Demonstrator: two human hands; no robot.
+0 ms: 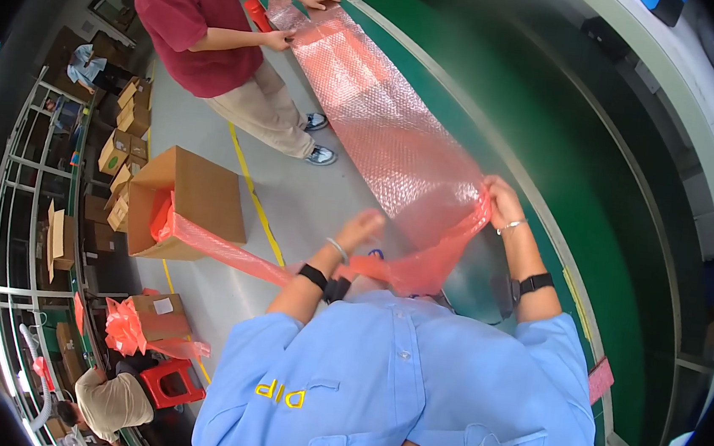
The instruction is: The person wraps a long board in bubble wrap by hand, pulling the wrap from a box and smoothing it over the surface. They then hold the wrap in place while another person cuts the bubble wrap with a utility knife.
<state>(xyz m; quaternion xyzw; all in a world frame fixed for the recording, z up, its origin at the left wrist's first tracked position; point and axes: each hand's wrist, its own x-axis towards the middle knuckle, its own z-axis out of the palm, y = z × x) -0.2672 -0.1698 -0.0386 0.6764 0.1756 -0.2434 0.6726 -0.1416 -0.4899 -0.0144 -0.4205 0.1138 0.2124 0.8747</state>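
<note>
A long sheet of pinkish-red bubble wrap (374, 127) stretches from the far end of the green-topped bench toward me. My right hand (505, 204) grips its near right edge, where the film is bunched up and hangs down in front of my chest. To the left, my left hand (362, 228) is raised beside the sheet with its fingers partly curled. Those fingers are smeared, so whether they hold anything is unclear. Behind my left forearm a twisted strip of the wrap runs down to an open cardboard box (206, 201) on the floor.
A co-worker in a dark red shirt (179, 25) has both hands on the sheet's far end. The green bench (562, 207) with a pale metal edge runs along my right. Lower left are a red stool (171, 383), a carton with crumpled pink film (127, 326) and a bent-over person (113, 404).
</note>
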